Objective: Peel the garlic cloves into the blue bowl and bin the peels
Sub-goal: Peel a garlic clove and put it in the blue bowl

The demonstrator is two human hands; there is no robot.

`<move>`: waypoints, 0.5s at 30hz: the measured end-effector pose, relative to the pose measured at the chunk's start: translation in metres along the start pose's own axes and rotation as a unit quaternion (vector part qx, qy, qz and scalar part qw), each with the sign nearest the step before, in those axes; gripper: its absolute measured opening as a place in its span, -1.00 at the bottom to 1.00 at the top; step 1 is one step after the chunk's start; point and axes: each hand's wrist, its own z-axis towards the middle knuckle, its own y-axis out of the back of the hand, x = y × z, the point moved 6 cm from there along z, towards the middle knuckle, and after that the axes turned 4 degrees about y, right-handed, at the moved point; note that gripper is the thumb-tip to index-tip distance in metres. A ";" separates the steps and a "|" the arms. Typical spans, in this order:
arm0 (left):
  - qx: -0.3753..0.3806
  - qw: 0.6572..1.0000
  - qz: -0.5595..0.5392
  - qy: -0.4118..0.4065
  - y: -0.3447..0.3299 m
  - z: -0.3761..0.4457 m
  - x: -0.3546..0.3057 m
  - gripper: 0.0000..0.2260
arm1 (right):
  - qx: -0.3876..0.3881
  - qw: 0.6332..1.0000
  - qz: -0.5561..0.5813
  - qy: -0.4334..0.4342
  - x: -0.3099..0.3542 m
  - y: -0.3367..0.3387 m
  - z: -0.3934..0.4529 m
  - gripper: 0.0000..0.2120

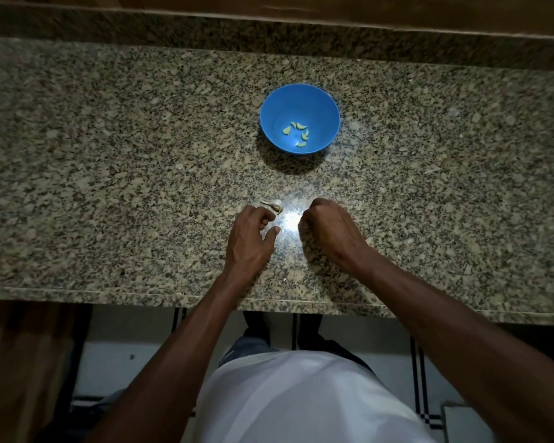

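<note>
Five peeled, pale yellow-green garlic cloves already lie in the bottom of your round blue plastic bowl, which stands on the speckled granite desk well beyond your hands. So the peeling looks far along. What is left, as far as you can see here, is the small papery white garlic remnant with its dry stem, lying on the desk just beyond your left fingertips; whether a clove is still inside it is too small to tell. A few pale flecks that may be peels lie on the desk nearer the bowl and off to the right, so the binning is probably still to do. No bin shows.

Your left hand is loosely curled with thumb and fingers apart, holding nothing, its fingertips close to the remnant but seemingly not gripping it. Your right hand is curled into a fist, knuckles up; whether it encloses peels or anything else is hidden from you.
</note>
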 end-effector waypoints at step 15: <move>0.002 1.000 -0.006 -0.009 0.002 0.000 -0.001 -0.85 | 0.014 1.000 0.024 -0.013 -0.001 -0.001 0.008 -0.83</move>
